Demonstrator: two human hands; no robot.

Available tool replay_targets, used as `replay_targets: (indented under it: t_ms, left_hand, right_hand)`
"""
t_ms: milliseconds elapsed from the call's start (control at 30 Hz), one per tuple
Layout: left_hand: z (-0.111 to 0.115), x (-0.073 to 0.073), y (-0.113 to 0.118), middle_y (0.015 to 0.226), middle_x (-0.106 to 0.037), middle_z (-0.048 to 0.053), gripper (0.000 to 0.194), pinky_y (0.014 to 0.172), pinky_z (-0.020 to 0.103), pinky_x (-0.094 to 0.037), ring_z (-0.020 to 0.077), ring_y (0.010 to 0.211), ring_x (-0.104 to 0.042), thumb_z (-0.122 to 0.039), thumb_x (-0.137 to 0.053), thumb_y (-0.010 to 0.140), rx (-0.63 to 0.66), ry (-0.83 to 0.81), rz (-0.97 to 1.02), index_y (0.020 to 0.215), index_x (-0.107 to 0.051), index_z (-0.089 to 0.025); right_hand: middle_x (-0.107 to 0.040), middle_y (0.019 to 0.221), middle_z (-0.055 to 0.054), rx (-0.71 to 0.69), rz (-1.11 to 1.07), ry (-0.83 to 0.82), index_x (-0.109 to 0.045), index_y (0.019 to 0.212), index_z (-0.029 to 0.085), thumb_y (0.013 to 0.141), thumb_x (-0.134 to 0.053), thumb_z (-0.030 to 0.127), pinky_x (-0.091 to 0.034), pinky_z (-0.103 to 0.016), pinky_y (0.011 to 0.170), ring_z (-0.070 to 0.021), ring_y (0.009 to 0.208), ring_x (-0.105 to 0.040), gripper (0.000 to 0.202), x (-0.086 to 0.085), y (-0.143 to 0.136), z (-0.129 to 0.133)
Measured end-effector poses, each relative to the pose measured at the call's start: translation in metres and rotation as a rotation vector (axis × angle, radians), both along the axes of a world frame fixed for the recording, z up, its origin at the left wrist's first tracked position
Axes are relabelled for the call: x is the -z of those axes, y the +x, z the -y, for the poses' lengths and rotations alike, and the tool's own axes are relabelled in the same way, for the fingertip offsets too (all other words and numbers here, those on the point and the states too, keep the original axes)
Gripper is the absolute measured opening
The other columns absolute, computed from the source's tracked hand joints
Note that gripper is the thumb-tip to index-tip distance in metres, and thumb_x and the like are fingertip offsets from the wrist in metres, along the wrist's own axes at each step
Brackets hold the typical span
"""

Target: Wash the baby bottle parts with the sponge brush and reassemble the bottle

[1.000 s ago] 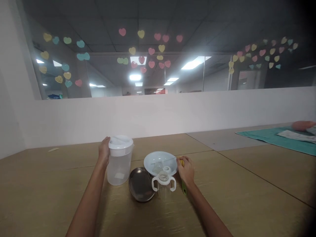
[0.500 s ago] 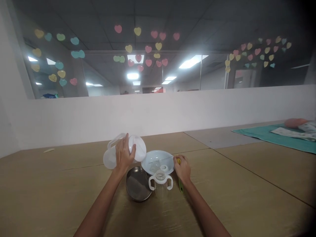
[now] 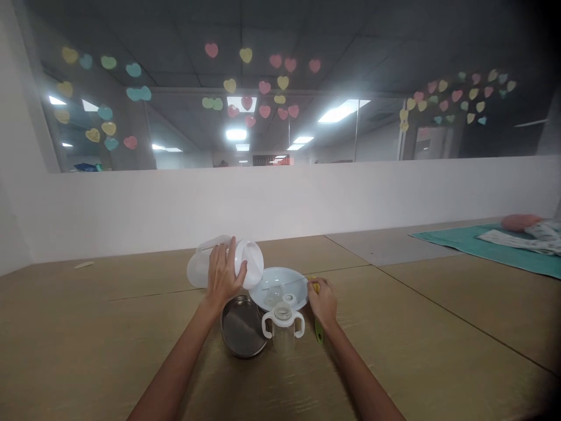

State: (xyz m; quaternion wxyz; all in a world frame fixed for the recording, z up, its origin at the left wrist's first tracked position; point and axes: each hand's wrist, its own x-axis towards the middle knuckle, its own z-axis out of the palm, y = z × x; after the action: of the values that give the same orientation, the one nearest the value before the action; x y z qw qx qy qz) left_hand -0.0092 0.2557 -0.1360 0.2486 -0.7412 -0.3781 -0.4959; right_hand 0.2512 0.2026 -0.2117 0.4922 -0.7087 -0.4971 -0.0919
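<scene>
Two-handed work at a bowl; clock positions taken from bowl centre, 12 = toward wall. L hand, approx. 10 o'clock: fingers spread wide round the side of a translucent pitcher, gripping it near its white lid. Pitcher tipped well over, lid end at bowl's 10 o'clock edge; contact w/ rim can't be told. R hand, 3 o'clock: fingers closed narrowly on a yellow-green handle, whose lower end shows at approx. 4–5. Thin rod runs from R fingertips into bowl. Pale bowl, centre: holds a clear piece and, at approx. 5, a white ring. Two-handled bottle, 6 o'clock: upright, uncapped, outside bowl. Steel tray, approx. 7–8: on table. Teal cloth, b/w 2 and 3: well apart. Progress (judged): done, pitcher tilted, small parts in bowl; left, bottle body apart from ring, no cap on. No liquid visible leaving pitcher; amt. inside can't be told.
</scene>
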Motion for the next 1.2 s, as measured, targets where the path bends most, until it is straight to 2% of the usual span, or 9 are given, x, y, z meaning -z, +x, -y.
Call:
replay_targets:
  t_ms: [433,767,1067,1200]
  left_hand:
    - [0.0025,-0.002,0.0015,0.131,-0.04,0.017,0.061,0.102,0.05,-0.029,0.0334,0.122,-0.035,-0.038,-0.037,0.087,0.05,-0.036,0.017,0.14,-0.021,-0.012]
    - [-0.0004,0.0004,0.0016,0.132,-0.039,0.019,0.062,0.104,0.051,-0.026,0.0334,0.122,-0.036,-0.037,-0.036,0.088,0.026,-0.051,-0.031,0.14,-0.019,-0.009]
    - [0.0011,0.0002,0.0023,0.13,-0.042,0.019,0.061,0.103,0.052,-0.027,0.0342,0.121,-0.037,-0.038,-0.035,0.088,0.016,-0.023,-0.026,0.14,-0.022,-0.009]
    - [0.0012,-0.0014,0.0007,0.132,-0.042,0.018,0.06,0.104,0.052,-0.024,0.0334,0.123,-0.036,-0.038,-0.037,0.088,0.062,-0.057,0.003,0.139,-0.023,-0.009]
  right_hand:
    - [-0.062,0.092,-0.013,0.004,-0.005,-0.013,-0.065,0.083,0.012,0.079,-0.036,0.03,-0.038,-0.033,0.082,-0.0244,0.09,-0.054,0.034,0.0012,0.0015,-0.0008]
    - [-0.063,0.091,-0.012,0.002,-0.023,-0.029,-0.065,0.083,0.013,0.078,-0.037,0.029,-0.039,-0.032,0.08,-0.0237,0.089,-0.055,0.033,0.0014,0.0016,-0.0016]
    - [-0.063,0.092,-0.011,0.0,-0.035,-0.052,-0.064,0.083,0.012,0.079,-0.038,0.029,-0.039,-0.029,0.078,-0.022,0.089,-0.056,0.031,0.0013,0.0001,-0.0018]
    - [-0.063,0.093,-0.012,0.0,-0.04,-0.07,-0.064,0.083,0.012,0.079,-0.039,0.027,-0.039,-0.029,0.078,-0.0218,0.089,-0.056,0.03,0.001,-0.0001,-0.002]
